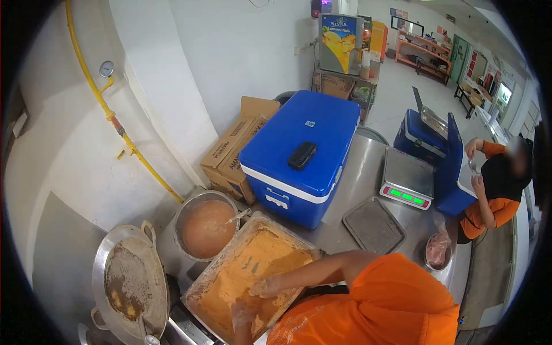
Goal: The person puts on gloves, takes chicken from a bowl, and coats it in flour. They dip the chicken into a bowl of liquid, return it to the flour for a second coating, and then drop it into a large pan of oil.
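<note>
Both my hands are over a large metal tray [192,296] filled with orange breading powder [256,247]. My right hand [265,287] reaches in from the right, powder-coated, its fingers loosely stretched out at the powder. Just below it in the view is my left hand [244,315], also whitish with powder, fingers apart and low in the tray. Nothing distinct shows in either hand. Beside the tray's upper left stands a deep pot [183,230] of orange-brown liquid batter [207,227], with a utensil handle [238,215] leaning at its rim.
At left sits a wide pan [106,270] of dark oil, with a ladle [150,338]. Beyond the tray are a blue cooler [299,144] with a black case [302,155], a cardboard box [238,146], a flat tray [374,224], a scale [408,175] and a bowl of meat [439,253]. A co-worker [500,190] stands right.
</note>
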Motion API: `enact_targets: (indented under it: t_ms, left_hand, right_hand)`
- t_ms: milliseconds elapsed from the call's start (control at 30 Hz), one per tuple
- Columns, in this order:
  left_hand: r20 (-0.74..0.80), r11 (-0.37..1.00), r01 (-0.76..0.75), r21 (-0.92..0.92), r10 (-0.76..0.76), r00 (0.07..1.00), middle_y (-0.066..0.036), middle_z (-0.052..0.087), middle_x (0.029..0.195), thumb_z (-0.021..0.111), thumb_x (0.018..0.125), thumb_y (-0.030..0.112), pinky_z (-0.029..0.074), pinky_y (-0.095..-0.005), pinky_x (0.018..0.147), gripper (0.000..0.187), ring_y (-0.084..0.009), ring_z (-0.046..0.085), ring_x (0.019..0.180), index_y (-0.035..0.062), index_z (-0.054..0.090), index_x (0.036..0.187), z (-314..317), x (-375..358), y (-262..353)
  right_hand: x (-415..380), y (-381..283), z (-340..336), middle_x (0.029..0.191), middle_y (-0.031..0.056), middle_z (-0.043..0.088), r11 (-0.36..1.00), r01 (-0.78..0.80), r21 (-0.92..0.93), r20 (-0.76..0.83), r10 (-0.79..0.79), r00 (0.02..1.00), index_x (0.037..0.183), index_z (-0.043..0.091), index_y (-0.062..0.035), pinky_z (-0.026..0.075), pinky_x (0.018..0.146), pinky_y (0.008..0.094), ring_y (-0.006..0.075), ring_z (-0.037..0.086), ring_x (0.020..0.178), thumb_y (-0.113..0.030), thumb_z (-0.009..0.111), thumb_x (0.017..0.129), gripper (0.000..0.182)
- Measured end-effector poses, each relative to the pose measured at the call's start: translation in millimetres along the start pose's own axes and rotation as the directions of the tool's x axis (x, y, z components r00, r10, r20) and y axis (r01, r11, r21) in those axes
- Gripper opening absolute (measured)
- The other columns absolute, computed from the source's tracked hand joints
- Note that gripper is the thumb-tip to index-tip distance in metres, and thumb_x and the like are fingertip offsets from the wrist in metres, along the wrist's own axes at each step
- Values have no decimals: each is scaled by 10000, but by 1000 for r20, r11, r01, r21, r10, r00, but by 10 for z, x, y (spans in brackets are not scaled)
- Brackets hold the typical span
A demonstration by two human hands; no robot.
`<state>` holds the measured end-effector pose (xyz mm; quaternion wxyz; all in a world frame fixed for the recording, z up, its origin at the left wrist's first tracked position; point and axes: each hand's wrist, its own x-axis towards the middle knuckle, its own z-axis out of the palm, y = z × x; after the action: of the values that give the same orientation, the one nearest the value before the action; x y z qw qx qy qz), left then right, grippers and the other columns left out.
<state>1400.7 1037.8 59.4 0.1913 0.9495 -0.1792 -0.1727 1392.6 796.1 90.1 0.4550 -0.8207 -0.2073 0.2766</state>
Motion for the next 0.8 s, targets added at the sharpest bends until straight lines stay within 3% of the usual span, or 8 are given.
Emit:
enact_targets:
  t_ms: [167, 367, 433, 500, 567, 667, 733, 800]
  left_hand:
    - [517, 976, -71, 207, -48, 855, -203, 745, 967, 682, 853, 364, 560, -473, 818, 315, -390, 713, 955, 67, 778, 902, -65, -235, -26]
    - [381, 956, -74, 285, -42, 924, -198, 744, 942, 677, 855, 327, 563, -467, 797, 286, -392, 716, 922, 58, 771, 881, 173, -55, -85]
    - [186, 978, 3, 208, -43, 982, -196, 744, 934, 675, 856, 315, 565, -465, 790, 277, -393, 717, 910, 55, 769, 874, 156, 26, -75]
    - [55, 988, 32, 152, -41, 998, -194, 744, 926, 674, 857, 303, 566, -462, 783, 268, -394, 717, 899, 52, 767, 866, 125, 157, -25]
    - [-22, 988, 30, 152, -27, 999, -192, 744, 917, 672, 857, 291, 567, -460, 776, 259, -395, 718, 888, 49, 765, 859, 56, 271, 94]
    - [3, 906, -49, 420, 53, 999, -192, 741, 882, 679, 844, 296, 572, -437, 732, 273, -375, 725, 824, 36, 761, 842, -148, 339, 286]
    - [-28, 967, 7, 255, 0, 1000, -194, 741, 875, 687, 843, 309, 573, -431, 716, 287, -355, 730, 802, 34, 767, 858, -46, 264, 176]
    - [-2, 980, 36, 194, -36, 999, -198, 740, 874, 697, 841, 328, 575, -425, 716, 305, -344, 732, 799, 33, 770, 868, 10, 268, 142]
  right_hand:
    - [-331, 519, -183, 1181, 193, 681, 933, -355, 53, 297, 325, 898, 1120, 693, -30, 519, 939, 468, 310, 645, 1150, -265, 619, 953, 298]
    - [299, 636, 186, 1277, 251, 632, 800, -575, 173, 257, 527, 810, 1085, 692, -31, 548, 871, 500, 344, 637, 1153, -246, 678, 910, 277]
    - [469, 412, 147, 1223, 251, 657, 846, -177, -503, 203, 315, 927, 1092, 699, -51, 551, 853, 510, 345, 652, 1131, -238, 654, 913, 263]
    - [518, 293, 264, 1190, 248, 676, 781, -46, -623, 94, 133, 987, 1103, 706, -67, 555, 841, 513, 353, 668, 1102, -241, 636, 911, 268]
    - [626, 346, 389, 1179, 240, 688, 947, -167, -275, -249, 98, 964, 1119, 713, -81, 561, 837, 509, 369, 685, 1067, -254, 625, 903, 291]
    - [673, 357, 602, 1092, 185, 732, 774, -133, -619, -498, -256, 828, 1160, 710, -109, 568, 804, 474, 355, 707, 1016, -283, 553, 932, 327]
    - [647, 388, 716, 1067, 169, 742, 601, -184, -778, -462, -348, 816, 1152, 715, -105, 572, 784, 456, 341, 714, 978, -290, 538, 936, 335]
    - [525, 218, 539, 1025, 162, 748, 727, -34, -686, -269, -210, 940, 1102, 733, -86, 577, 756, 440, 322, 718, 919, -288, 554, 923, 323]
